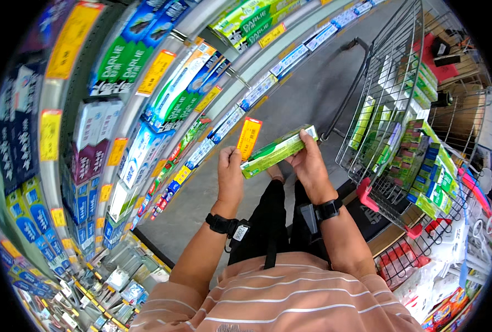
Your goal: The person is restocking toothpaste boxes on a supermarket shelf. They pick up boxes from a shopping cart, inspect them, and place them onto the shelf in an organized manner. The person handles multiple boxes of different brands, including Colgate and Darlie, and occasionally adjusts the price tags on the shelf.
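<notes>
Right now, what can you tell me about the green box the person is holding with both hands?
The green box is a long, slim carton, apparently cardboard, bright green with a white end panel and printed faces. It looks closed and undamaged. It is held roughly level but slanted, its right end higher. The left hand grips its lower left end and the right hand its upper right part. It sits above the grey floor, between the shelves and the wire cart.
</notes>
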`<state>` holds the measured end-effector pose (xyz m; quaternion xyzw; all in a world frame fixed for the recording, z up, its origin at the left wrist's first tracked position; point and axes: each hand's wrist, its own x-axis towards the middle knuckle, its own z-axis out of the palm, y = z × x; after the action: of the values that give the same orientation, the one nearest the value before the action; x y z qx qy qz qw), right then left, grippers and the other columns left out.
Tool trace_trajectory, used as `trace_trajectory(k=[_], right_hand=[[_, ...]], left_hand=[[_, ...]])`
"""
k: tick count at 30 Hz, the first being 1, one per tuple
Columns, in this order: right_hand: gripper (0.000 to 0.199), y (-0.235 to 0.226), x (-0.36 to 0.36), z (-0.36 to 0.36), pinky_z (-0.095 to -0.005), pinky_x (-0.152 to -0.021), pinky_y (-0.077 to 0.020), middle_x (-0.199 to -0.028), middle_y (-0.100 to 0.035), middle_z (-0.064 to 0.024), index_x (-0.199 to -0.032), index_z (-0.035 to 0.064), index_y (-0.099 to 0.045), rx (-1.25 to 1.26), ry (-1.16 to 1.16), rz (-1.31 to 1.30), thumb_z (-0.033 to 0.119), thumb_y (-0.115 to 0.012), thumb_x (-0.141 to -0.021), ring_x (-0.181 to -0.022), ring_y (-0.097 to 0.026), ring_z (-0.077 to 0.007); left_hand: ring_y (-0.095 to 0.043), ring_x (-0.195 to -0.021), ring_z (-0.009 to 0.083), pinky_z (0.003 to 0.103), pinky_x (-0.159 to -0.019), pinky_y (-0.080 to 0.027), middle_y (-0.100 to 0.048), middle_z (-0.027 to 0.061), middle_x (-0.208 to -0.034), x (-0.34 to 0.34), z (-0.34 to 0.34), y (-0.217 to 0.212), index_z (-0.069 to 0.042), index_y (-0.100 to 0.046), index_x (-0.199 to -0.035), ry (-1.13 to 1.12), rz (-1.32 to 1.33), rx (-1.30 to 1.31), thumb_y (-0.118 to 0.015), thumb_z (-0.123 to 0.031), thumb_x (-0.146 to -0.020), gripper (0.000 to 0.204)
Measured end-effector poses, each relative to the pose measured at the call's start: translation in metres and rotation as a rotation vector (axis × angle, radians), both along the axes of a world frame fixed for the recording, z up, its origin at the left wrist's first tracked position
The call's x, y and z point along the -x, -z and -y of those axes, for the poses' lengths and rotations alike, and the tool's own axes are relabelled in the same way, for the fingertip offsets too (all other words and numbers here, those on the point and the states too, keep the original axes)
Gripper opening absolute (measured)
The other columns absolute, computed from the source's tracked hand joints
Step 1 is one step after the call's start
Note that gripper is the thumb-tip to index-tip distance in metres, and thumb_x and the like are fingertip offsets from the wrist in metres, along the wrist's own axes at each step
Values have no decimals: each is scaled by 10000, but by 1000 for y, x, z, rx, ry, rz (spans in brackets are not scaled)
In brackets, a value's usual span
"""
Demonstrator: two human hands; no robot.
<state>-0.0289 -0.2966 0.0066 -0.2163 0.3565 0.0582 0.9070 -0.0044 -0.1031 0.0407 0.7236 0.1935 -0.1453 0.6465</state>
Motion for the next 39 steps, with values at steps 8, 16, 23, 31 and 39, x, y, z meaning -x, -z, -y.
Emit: trace_trajectory(k=[8,16,23,31,39], right_hand=[[443,49,-20,28,-449,-900,-526,-1017,-573,-103,-1184,45,-493,-22,12,-36,366,-637,-914,-976,-596,-238],[525,103,-8,26,-427,-833,-549,-993,-572,-144,-1184,6,-480,-60,-115,-83,435,-623,-918,-925,-602,-247],[446,117,-16,15,-344,-660,-524,-828,-614,-113,-1047,71,-524,47,-235,-160,503,-551,-942,-735,-626,-215],[460,135,-60,4,-330,-597,-512,-816,-610,-104,-1065,55,-584,132,-309,-145,492,-495,-953,-668,-625,-210],[479,207,-92,-2,-353,-700,-535,-952,-586,-144,-1213,32,-567,327,-389,-53,410,-509,-925,-770,-608,-233]], left_hand=[[-624,-800,158,287,-677,-492,-632,85,-997,-53,10,56,-12,-522,-1130,116,-143,76,-523,-216,-987,250],[-620,-811,138,266,-620,-482,-643,89,-1027,-108,6,167,30,-532,-1197,373,-231,-245,-591,-148,-901,350],[-656,-825,187,318,-736,-511,-683,114,-874,-140,-10,233,-18,-641,-1033,371,99,-511,-618,-132,-883,190],[-514,-1182,370,456,-992,-417,-572,176,-1275,-142,-30,247,-50,-641,-959,573,541,-960,-625,-100,-852,119],[-545,-1161,389,466,-1000,-420,-573,216,-1284,-137,-36,256,-48,-628,-945,597,540,-1034,-613,-86,-857,97]])
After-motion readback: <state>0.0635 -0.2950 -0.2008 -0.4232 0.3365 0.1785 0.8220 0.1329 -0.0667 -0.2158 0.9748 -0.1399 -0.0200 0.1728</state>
